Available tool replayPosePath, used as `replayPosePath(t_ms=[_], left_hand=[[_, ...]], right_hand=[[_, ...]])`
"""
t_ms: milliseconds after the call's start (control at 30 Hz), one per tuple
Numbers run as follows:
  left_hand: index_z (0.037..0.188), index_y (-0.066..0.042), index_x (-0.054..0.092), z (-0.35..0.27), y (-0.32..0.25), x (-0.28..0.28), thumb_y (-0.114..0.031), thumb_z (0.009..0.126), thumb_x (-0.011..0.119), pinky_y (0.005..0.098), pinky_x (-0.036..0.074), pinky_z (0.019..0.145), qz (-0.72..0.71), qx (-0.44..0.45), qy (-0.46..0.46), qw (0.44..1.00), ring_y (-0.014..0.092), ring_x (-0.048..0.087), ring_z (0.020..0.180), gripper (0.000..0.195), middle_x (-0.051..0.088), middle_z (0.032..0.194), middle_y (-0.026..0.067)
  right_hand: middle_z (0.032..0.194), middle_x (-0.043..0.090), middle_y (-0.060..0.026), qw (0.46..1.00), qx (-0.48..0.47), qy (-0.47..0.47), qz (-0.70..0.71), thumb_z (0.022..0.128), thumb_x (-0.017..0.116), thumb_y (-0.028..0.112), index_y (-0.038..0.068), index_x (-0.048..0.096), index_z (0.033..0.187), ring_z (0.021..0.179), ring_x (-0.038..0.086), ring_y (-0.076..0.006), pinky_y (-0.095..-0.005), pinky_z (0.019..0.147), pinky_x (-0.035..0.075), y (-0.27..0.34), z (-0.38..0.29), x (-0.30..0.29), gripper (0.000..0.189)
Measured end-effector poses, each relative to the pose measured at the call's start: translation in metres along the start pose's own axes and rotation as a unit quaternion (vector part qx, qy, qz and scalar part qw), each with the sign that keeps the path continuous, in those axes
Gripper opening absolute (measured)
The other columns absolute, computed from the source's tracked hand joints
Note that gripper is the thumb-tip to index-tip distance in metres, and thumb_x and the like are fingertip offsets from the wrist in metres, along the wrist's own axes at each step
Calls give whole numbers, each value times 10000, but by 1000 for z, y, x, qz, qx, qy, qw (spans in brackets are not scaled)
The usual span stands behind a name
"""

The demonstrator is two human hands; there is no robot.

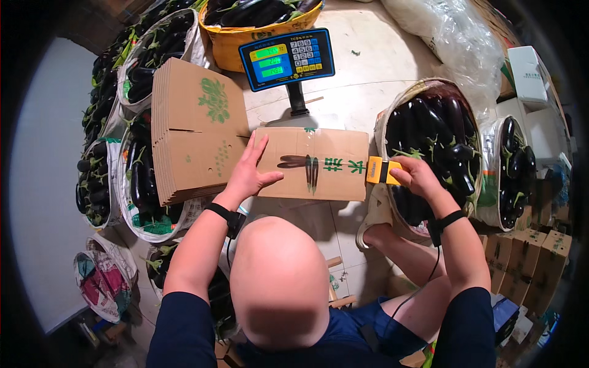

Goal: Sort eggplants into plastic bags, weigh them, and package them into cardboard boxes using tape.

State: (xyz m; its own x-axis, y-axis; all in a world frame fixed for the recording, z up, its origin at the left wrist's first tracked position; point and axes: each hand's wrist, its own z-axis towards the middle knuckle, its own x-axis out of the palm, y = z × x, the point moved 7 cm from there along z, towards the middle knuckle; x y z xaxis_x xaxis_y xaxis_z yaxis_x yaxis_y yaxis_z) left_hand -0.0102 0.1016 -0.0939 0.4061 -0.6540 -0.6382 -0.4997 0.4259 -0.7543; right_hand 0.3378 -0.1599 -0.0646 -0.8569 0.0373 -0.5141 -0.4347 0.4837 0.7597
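Observation:
A closed cardboard box, printed with long eggplants and green characters, lies before me on the platform of an electronic scale. My left hand rests on the left end of its top, fingers spread and holding nothing. Gripped in my right hand is a yellow tape dispenser, set against the box's right end. Clear tape appears to run along the middle of the top. Behind the box stands the scale's display, with green digits lit.
Flat-folded cartons stand stacked at the left. Eggplants fill a large sack at the right, a yellow basket at the back and several sacks at the left. Plastic film lies at the back right. Packed boxes stand at the lower right.

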Motion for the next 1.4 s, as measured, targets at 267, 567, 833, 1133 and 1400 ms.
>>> replayPosePath(t_ms=[267,567,833,1133,1400], left_hand=[[1643,-120,313,58,28,-48,-241,782,887,422,277,1267,11,71,69,995,322,223,1593,1042,142,1742,180],[1605,33,292,16,-70,39,-861,774,569,502,196,1287,376,300,147,864,336,244,1582,1251,291,1691,181],[1614,21,275,20,-73,38,-855,728,637,502,179,1291,374,307,173,858,328,245,1583,1297,286,1693,184],[1617,16,272,22,-75,44,-830,721,674,501,173,1293,372,302,171,861,324,246,1584,1296,282,1694,186],[1621,-3,284,21,-75,38,-821,702,694,503,186,1288,364,298,157,868,322,241,1587,1297,287,1694,183]], right_hand=[[1027,729,-147,992,-11,-79,97,1007,700,284,48,647,1312,933,697,-221,-343,846,551,-28,-2,103,390],[1096,694,-199,987,-78,-136,43,1022,654,348,65,629,1337,1003,680,-342,-382,905,536,0,15,154,424],[1097,691,-206,989,-56,-126,59,1008,649,404,123,635,1347,1034,660,-397,-449,905,534,-3,15,155,441],[1033,727,-192,991,78,-71,-78,1019,569,524,141,635,1253,1002,686,-411,-510,844,544,-85,-2,164,454],[921,753,-176,962,126,-16,-240,1011,550,553,131,653,1135,888,736,-380,-515,750,586,-16,62,173,452]])
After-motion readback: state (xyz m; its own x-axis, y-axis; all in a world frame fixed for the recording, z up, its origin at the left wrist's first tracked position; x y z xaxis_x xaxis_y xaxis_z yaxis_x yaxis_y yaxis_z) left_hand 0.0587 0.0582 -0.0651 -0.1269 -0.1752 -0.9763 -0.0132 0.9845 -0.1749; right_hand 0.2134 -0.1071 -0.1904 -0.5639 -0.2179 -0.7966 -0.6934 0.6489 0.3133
